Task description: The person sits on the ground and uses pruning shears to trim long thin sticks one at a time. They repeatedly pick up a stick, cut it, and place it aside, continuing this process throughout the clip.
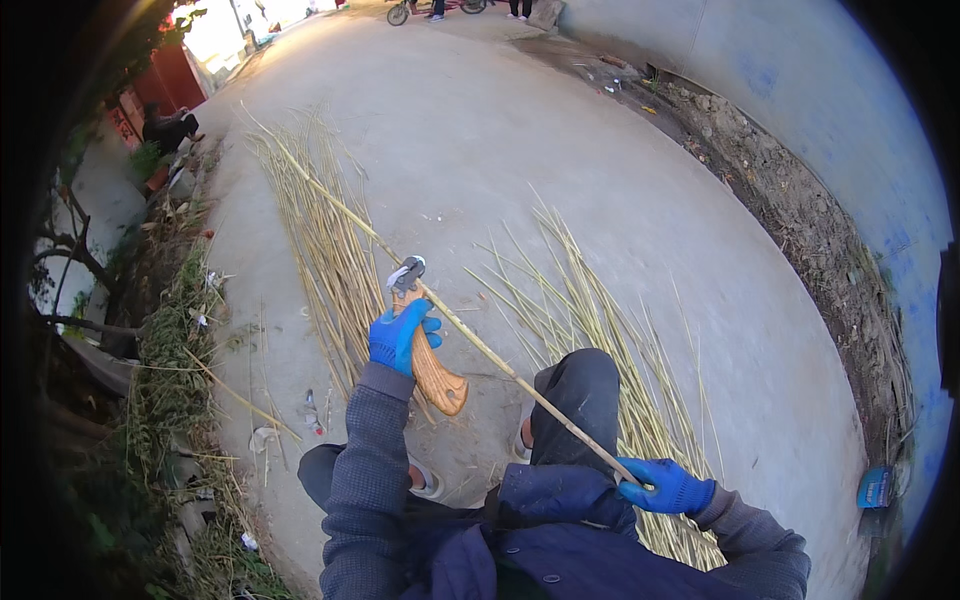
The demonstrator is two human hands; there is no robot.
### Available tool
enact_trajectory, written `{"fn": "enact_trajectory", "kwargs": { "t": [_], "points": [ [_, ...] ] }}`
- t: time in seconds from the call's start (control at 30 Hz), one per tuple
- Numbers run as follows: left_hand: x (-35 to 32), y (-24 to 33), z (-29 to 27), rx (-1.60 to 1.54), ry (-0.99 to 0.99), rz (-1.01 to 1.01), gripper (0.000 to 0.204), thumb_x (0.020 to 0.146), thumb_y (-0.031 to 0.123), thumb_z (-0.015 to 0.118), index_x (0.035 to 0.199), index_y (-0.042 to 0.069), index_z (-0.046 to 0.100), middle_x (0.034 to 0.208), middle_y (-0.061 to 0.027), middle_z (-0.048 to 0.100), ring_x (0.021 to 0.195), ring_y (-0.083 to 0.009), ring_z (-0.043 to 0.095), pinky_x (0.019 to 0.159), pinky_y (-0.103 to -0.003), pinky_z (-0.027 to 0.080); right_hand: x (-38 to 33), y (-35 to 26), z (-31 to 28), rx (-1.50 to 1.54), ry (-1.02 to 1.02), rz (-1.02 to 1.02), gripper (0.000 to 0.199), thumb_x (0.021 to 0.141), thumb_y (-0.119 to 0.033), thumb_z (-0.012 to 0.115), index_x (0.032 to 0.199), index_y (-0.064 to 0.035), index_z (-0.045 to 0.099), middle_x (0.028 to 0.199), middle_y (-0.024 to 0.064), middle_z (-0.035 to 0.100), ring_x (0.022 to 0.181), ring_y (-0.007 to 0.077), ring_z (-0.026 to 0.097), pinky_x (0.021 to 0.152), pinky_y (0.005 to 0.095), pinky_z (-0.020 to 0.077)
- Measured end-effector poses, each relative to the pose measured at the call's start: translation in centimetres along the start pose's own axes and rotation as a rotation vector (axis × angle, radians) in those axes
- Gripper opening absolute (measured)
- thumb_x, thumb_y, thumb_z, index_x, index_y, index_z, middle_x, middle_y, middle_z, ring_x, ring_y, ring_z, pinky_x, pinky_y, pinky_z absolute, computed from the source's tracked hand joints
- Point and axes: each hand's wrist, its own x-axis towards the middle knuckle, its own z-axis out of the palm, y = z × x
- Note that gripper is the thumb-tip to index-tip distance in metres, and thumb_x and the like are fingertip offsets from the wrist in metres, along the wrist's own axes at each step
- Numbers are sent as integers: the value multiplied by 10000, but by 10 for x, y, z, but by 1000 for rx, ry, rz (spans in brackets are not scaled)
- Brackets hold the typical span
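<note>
My left hand (399,335), in a blue glove, is closed around a tool with a curved wooden handle (438,380) and a small grey metal head (406,273). I cannot make out exactly what kind of tool it is. A long, thin, pale stalk (500,362) slants across in front of me and passes close against the metal head. Its near end is gripped by my right hand (668,487), also blue-gloved, beside my right knee. The far end of the stalk reaches over a pile of dry stalks (325,240) on the ground at left.
Greener stalks (610,335) lie spread at my right, partly behind my knee. Weeds and debris (170,400) line the left edge of the concrete path. A blue container (874,487) stands by the right wall (840,110). A person (170,128) sits at far left; others stand near a cycle.
</note>
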Motion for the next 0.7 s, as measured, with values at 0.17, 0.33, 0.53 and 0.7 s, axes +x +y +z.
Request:
{"fn": "enact_trajectory", "kwargs": {
  "t": [0.17,0.33,0.53,0.7],
  "points": [
    [-48,-37,48,-3,-57,-50,377,887,194,695,1163,-42,595,925,-150,671,705,-230,674,568,-334,581,148,-54,-4,153,188,-201,365,958,-262,578,1260,-60,555,837,158,679,716,271,692,656,373,543],
    [-23,-20,-3,-83,48,-60,401,870,194,710,1170,-48,600,978,-150,679,741,-218,670,589,-318,572,161,-56,15,-250,340,-503,178,947,-237,585,940,-59,579,702,194,605,597,351,624,522,430,477],
    [37,37,-113,-104,221,101,310,865,198,698,1070,-28,640,876,-128,670,696,-206,646,589,-309,554,-32,19,-1,-406,104,-154,285,899,-184,640,1157,-64,630,629,130,598,524,318,599,500,402,484],
    [13,17,-65,-57,95,55,309,876,200,690,1075,-31,640,861,-137,670,692,-212,651,599,-319,565,8,-5,-8,-55,119,51,459,901,-234,656,1315,-65,549,750,150,651,664,269,675,634,367,533]
  ]
}}
